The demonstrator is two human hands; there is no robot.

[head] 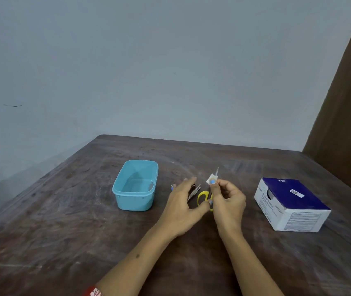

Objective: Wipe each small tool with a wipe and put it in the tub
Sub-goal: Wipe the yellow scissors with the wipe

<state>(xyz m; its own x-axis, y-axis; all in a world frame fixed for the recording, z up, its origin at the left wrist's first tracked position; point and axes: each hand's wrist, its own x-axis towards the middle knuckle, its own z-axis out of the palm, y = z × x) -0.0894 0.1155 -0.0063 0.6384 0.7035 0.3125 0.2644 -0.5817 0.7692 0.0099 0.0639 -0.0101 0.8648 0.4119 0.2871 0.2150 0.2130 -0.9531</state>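
Right hand [228, 201] pinching wipe [210, 180] round thin, light, slippery tool [217, 171]; left hand [183, 207] fingers spread, empty. Best gripped mid-shaft.

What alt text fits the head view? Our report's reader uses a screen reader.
The right hand pinches a small white wipe around a thin tool above a brown table; the left hand hovers open beside a light blue tub.

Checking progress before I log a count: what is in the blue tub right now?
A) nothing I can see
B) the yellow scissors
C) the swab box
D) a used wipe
A: the blue tub shows only its bare floor, while the yellow scissors lie on the table beside the hands.
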